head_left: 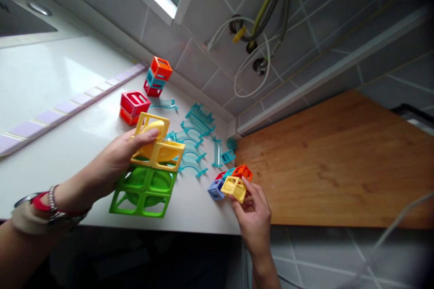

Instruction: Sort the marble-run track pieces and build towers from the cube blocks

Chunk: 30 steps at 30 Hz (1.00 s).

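My left hand [130, 149] is closed around the yellow top of a joined block of hollow plastic pieces, yellow [166, 156] above and green [144, 189] below. It holds this block up over the white counter, tilted. Between the thumb and fingers of my right hand [254, 205] is a single yellow hollow cube [233, 188]. That cube is close to a small group with a blue cube [216, 189] and an orange cube [243, 171]; whether it touches them I cannot tell. Red and teal pieces show partly behind it.
Clear teal track pieces [193, 144] lie across the counter [84, 144]. Behind my left hand stand a red cube stack [134, 104] and a taller orange, teal and red stack [161, 68]. A wooden board [339, 167] lies to the right. Cables [267, 4] hang by the tiled wall.
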{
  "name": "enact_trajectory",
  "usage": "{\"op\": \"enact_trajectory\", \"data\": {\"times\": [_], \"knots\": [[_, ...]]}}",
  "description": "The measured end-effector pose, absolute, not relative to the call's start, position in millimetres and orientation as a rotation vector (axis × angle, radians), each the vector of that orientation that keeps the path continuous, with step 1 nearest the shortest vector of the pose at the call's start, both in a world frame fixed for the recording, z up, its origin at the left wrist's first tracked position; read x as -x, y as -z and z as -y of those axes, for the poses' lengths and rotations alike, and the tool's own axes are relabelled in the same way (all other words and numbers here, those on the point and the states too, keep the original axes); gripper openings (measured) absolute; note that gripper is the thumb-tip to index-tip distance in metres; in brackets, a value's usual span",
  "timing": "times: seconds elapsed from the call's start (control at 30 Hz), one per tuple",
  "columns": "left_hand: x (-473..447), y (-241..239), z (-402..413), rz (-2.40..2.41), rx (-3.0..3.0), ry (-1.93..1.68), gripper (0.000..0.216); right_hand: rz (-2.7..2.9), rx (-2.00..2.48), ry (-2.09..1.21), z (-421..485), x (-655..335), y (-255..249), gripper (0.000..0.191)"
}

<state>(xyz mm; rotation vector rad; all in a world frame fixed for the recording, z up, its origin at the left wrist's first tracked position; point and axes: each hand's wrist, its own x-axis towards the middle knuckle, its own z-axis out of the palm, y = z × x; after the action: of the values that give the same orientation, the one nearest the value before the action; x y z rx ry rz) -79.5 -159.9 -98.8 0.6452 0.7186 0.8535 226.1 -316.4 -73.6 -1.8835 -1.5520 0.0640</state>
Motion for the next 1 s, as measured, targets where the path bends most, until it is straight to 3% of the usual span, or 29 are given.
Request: {"op": "enact_trajectory", "data": {"times": [0.3, 0.5, 0.6, 0.7, 0.87, 1.0], "knots": [[78.0, 101.3, 165.8, -0.708, -0.642, -0.873, 0.060, 1.375, 1.824, 0.080, 317.0, -220.2, 127.9, 0.022], [80.7, 101.0, 167.0, -0.708, -0.690, -0.878, 0.061, 1.327, 1.803, 0.259, 316.3, -217.0, 140.3, 0.032], [81.6, 102.3, 166.6, -0.739, -0.774, -0.895, 0.059, 1.421, 1.750, 0.389, 324.3, -212.0, 135.4, 0.028], [80.6, 103.4, 167.6, -0.727, -0.956, -0.860, 0.053, 1.520, 1.687, 0.064, 321.2, -196.4, 120.2, 0.020], [79.9, 99.7, 176.5, -0.600, -1.250, -0.728, 0.044, 1.463, 1.420, -0.922, 277.9, -151.6, 87.6, 0.063], [85.2, 96.0, 179.4, -0.520, -1.304, -0.706, 0.048, 1.515, 1.335, -1.113, 233.7, -124.6, 65.3, 0.049]]}}
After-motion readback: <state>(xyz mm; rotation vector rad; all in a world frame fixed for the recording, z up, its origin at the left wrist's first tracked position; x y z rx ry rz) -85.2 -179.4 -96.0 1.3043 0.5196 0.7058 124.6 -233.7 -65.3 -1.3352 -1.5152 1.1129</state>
